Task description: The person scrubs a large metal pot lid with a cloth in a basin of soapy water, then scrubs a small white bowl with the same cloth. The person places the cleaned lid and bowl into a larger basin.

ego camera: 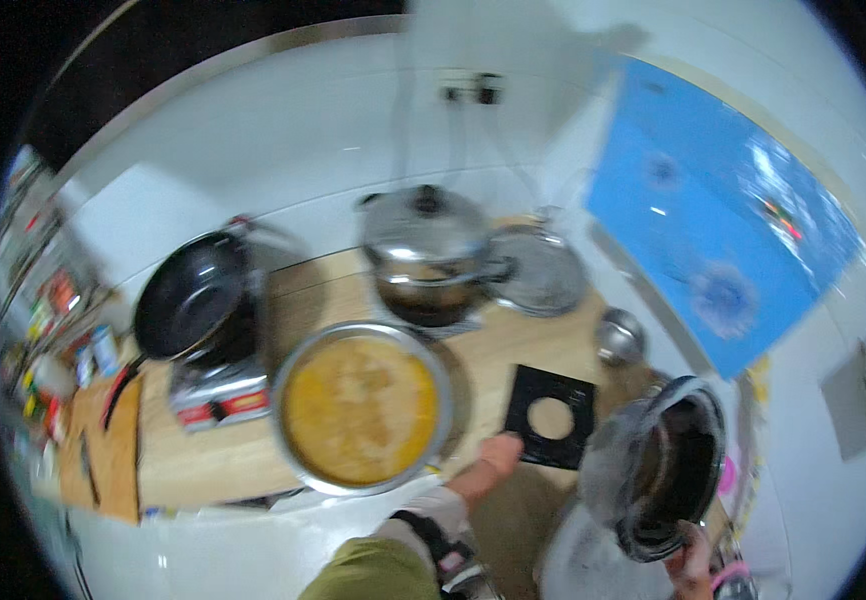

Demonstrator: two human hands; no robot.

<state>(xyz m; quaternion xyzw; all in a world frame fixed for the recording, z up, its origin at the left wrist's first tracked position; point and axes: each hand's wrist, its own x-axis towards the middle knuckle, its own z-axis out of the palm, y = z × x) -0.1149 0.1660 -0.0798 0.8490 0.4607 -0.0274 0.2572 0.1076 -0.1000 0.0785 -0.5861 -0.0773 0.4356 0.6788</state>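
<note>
At the counter's front edge, my left hand [502, 454] grips the near corner of a flat black square plate with a round hole [520, 405]. Motion blur hides whether that plate touches the wood. On the right, my right hand [689, 559] holds the lower rim of a deep metal pot [613, 465], which is tilted so its dark inside faces right. Left of the plate stands a wide metal basin [442, 420] of orange-yellow liquid [358, 412]. Beyond the pot sits a small metal bowl [620, 336].
A lidded steel pot [425, 232] and a glass lid [542, 274] stand along the tiled wall. To the left are a black wok [197, 296] on a portable stove [223, 401] and a cutting board [118, 457] with a knife [89, 469]. A blue panel [703, 202] covers the right wall.
</note>
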